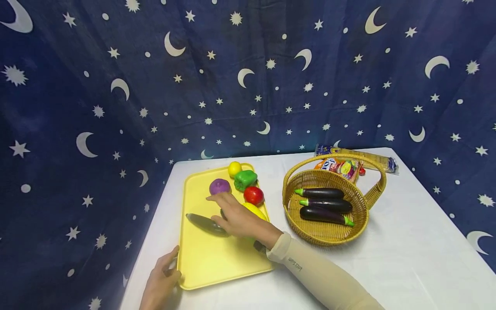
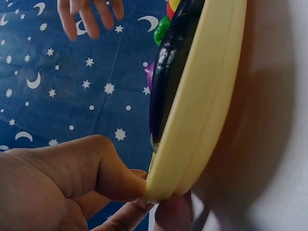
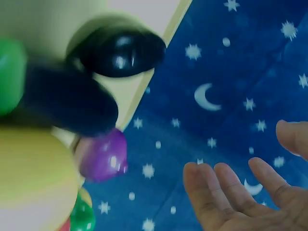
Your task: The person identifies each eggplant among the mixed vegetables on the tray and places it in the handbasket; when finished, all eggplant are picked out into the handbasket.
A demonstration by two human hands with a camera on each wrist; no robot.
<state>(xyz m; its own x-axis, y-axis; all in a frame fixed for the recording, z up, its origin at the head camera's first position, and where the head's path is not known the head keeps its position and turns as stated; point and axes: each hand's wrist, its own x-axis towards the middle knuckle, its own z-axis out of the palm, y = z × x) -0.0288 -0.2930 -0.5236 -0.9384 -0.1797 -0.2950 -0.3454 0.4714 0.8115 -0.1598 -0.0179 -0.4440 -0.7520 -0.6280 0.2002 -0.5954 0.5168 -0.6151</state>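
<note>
My left hand [image 1: 160, 277] pinches the near left corner of a yellow tray [image 1: 217, 269] between thumb and fingers; the left wrist view shows the grip on the rim. My right hand [image 1: 240, 217], fingers extended, hovers over the tray and holds nothing. Below its fingers lies a dark eggplant [image 1: 205, 224]. A second dark eggplant [image 3: 67, 98] appears blurred in the right wrist view, mostly hidden by the hand in the head view. A purple round vegetable [image 1: 219, 186], green bell pepper [image 1: 245, 180], tomato [image 1: 253, 196], lemon [image 1: 234, 168] and partly covered yellow piece [image 1: 254, 211] lie along the tray.
To the tray's right stands a wicker basket [image 1: 329, 239] with a tall arched handle, holding three eggplants [image 1: 325, 204]. Behind it lie a colourful snack bag [image 1: 341, 167] and a long clear package [image 1: 372, 159]. A star-patterned cloth [image 1: 232, 112] hangs behind the white table [image 1: 418, 241].
</note>
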